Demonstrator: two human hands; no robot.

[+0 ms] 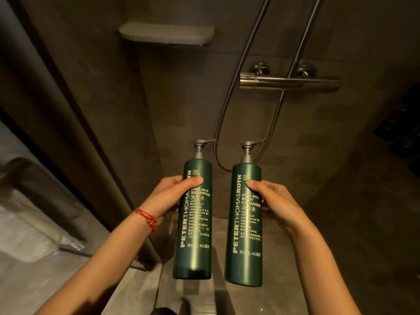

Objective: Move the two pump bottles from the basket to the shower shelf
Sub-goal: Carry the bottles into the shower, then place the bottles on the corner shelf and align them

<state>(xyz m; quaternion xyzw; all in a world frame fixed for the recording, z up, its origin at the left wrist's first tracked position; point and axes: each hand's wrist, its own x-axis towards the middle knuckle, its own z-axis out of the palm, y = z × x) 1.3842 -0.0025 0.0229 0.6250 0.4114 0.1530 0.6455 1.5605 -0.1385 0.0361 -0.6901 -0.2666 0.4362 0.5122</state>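
Note:
Two tall dark green pump bottles with grey pumps are held upright side by side in front of me. My left hand (169,196) grips the shampoo bottle (194,235) around its upper half. My right hand (276,201) grips the body cleanser bottle (245,246) the same way. Both pump spouts point right. The grey shower shelf (167,34) is fixed to the wall high up and to the left, well above the bottles, with nothing visible on it. No basket is in view.
A metal shower mixer bar (289,81) with two knobs sits on the wall at upper right, and its hose (227,105) loops down behind the bottles. A dark glass door edge (75,123) runs down the left. Tiled floor lies below.

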